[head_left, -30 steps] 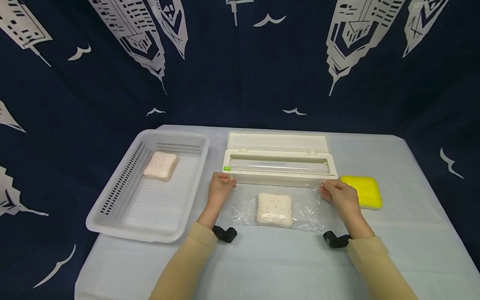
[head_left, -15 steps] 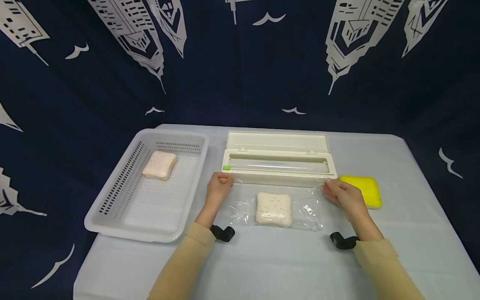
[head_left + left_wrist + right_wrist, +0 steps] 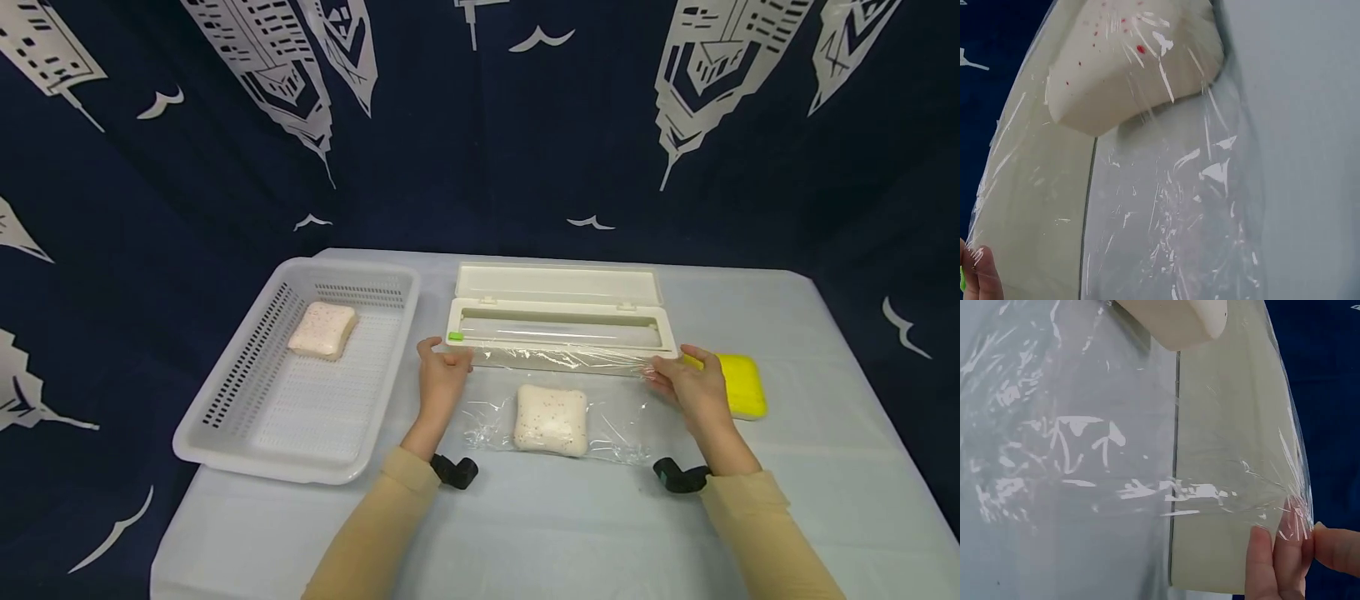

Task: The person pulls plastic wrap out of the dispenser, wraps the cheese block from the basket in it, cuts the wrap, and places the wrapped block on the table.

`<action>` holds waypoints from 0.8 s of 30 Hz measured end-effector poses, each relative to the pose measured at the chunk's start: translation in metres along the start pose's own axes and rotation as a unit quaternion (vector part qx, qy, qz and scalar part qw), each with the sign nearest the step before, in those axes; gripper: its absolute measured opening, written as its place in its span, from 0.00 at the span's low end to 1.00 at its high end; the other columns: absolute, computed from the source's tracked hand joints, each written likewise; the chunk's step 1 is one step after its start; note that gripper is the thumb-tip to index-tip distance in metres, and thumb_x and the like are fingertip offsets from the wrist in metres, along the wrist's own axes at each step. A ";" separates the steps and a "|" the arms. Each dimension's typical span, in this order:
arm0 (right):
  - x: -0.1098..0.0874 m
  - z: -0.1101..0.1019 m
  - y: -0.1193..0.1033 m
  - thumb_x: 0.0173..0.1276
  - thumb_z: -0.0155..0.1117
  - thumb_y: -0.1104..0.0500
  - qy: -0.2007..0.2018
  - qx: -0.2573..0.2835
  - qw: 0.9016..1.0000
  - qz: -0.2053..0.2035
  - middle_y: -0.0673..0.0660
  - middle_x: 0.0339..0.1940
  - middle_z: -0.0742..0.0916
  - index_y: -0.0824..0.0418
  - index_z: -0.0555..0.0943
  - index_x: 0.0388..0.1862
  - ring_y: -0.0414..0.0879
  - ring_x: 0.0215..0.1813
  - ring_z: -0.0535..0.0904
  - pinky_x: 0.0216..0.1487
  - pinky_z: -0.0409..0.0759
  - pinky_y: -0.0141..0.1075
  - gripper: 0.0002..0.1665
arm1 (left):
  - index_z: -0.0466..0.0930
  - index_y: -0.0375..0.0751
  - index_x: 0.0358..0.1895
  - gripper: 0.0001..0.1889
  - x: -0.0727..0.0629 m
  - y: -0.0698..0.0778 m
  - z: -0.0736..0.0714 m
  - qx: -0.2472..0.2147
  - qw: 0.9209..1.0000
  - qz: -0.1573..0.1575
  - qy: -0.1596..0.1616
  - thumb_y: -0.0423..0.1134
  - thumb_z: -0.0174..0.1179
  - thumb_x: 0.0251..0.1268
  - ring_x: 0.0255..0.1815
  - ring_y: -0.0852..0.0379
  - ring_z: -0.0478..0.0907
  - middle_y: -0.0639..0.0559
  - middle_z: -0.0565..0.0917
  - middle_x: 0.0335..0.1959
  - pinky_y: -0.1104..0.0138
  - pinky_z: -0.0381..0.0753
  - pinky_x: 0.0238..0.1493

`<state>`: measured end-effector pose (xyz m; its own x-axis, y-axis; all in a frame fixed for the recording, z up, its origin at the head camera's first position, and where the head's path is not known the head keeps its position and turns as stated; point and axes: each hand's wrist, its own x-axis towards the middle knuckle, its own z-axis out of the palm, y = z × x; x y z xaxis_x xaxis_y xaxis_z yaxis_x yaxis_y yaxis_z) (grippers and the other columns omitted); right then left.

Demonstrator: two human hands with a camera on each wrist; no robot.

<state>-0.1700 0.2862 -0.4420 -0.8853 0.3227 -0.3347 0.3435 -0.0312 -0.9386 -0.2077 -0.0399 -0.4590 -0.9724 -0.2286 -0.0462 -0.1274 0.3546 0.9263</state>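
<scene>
Clear plastic wrap [image 3: 483,421] stretches from the cream wrap dispenser [image 3: 562,358] over a white, rounded-square block with red specks [image 3: 551,419]. At the dispenser's front left corner, my left hand [image 3: 442,382] pinches the wrap's edge; its fingers [image 3: 986,275] show low in the left wrist view. My right hand [image 3: 693,392] pinches the other end of that edge near the dispenser's right corner, thumb against fingers [image 3: 1288,556]. Both wrist views show the film lying over the block, wrinkled and shiny.
The dispenser's lid [image 3: 558,285] stands open, a roll of wrap [image 3: 558,332] inside and a green slider [image 3: 455,337] at its left. On the left is a white perforated basket [image 3: 300,450] with a wrapped speckled block [image 3: 324,331]. A yellow block [image 3: 741,387] lies beyond my right hand.
My right hand shifted slightly right, then regripped the wrap's edge with its index finger raised. My left index finger has lifted too. Film now shows taut along the dispenser's front.
</scene>
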 end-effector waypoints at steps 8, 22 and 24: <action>0.002 -0.006 -0.002 0.76 0.54 0.54 -0.055 -0.183 0.980 -0.045 0.53 0.42 0.82 0.65 0.41 0.80 0.28 0.34 0.81 0.44 0.84 0.27 0.45 | 0.59 0.30 0.72 0.32 0.001 0.002 -0.004 0.030 0.999 0.007 -0.041 0.34 0.58 0.67 0.31 0.49 0.83 0.42 0.84 0.28 0.70 0.71 0.28; 0.009 -0.032 -0.012 0.75 0.54 0.63 -0.222 -0.148 0.964 -0.010 0.49 0.36 0.83 0.62 0.26 0.78 0.36 0.40 0.85 0.50 0.83 0.31 0.53 | 0.44 0.31 0.78 0.41 0.006 0.006 -0.018 0.044 0.987 -0.027 -0.149 0.36 0.49 0.62 0.27 0.56 0.72 0.51 0.79 0.23 0.68 0.68 0.32; 0.011 -0.035 -0.012 0.75 0.54 0.64 -0.240 -0.148 0.959 -0.010 0.49 0.36 0.82 0.62 0.25 0.78 0.37 0.41 0.85 0.52 0.83 0.33 0.53 | 0.43 0.32 0.78 0.42 0.007 0.007 -0.020 0.055 0.985 -0.034 -0.159 0.38 0.49 0.62 0.29 0.55 0.73 0.52 0.78 0.24 0.65 0.70 0.38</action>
<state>-0.1726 0.3232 -0.4311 -0.9108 -0.1546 -0.3829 0.3355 0.2633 -0.9045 -0.2110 -0.0568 -0.4453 -0.9710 0.0337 -0.2367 -0.1969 0.4483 0.8719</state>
